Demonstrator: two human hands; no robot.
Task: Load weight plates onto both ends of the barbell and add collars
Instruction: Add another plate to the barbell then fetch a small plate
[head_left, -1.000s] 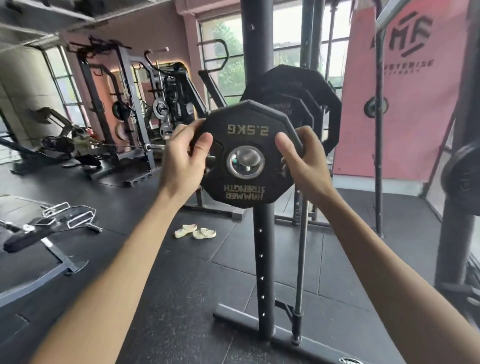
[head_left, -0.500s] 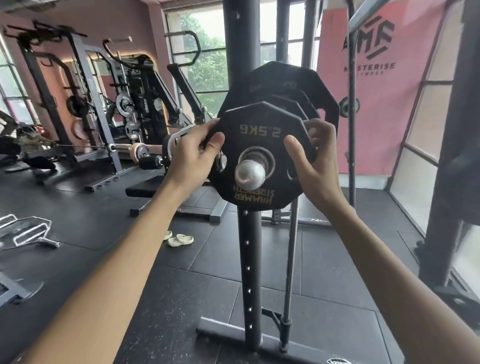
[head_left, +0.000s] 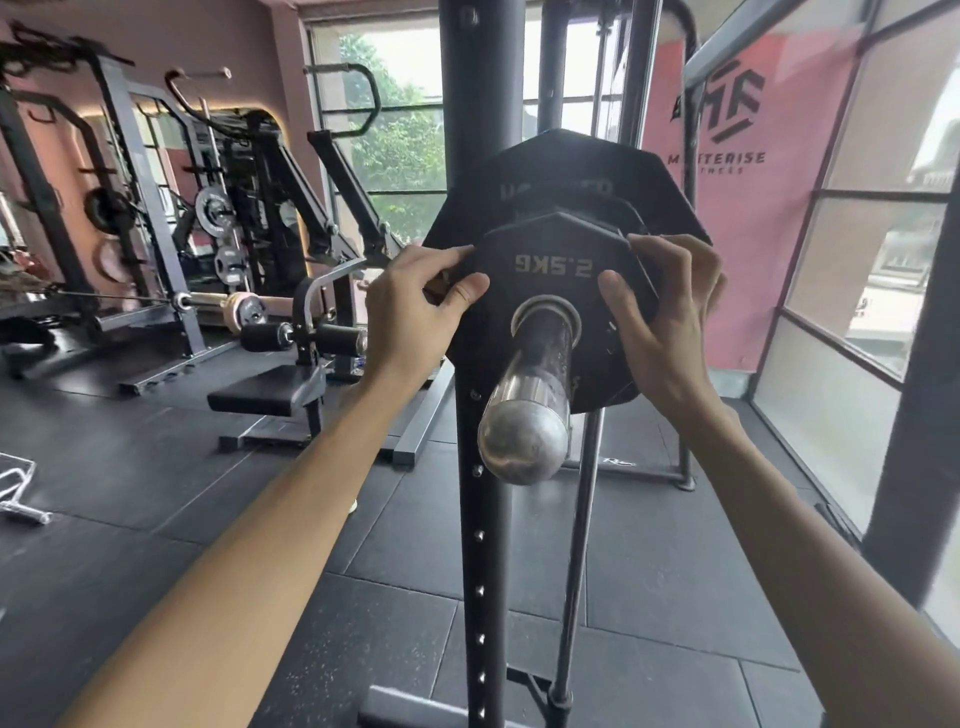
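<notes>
**Gym bay, rubber-tiled floor: 2.5 kg plate on the sleeve**

Black rubber floor (head_left: 208, 519), pink banner (head_left: 737, 156) by the windows, other racks well behind on the left. I look down along a chromed barbell sleeve (head_left: 524, 415) that points at me, in front of a dark rack upright (head_left: 483, 545).

Position: small plate (head_left: 550, 270), marked 2.5KG and reading upside down, is threaded on the sleeve. Larger plates (head_left: 561, 166) sit behind it. Whether it is flush against them I cannot tell. No collar visible on this end.

Handling, my estimate: light for a plate, rigid, matte coating probably grippy. The many-sided rim offers flats to hold. Best taken at opposite edges and kept square to the sleeve so the bore does not bind.

Left hand (head_left: 415, 306): grips the left rim, thumb (head_left: 465, 288) flat on the face, fingers curled round behind the edge.

Right hand (head_left: 670, 306): grips the right rim, thumb (head_left: 618, 296) on the face, fingers (head_left: 670, 247) hooked over the upper edge.
</notes>
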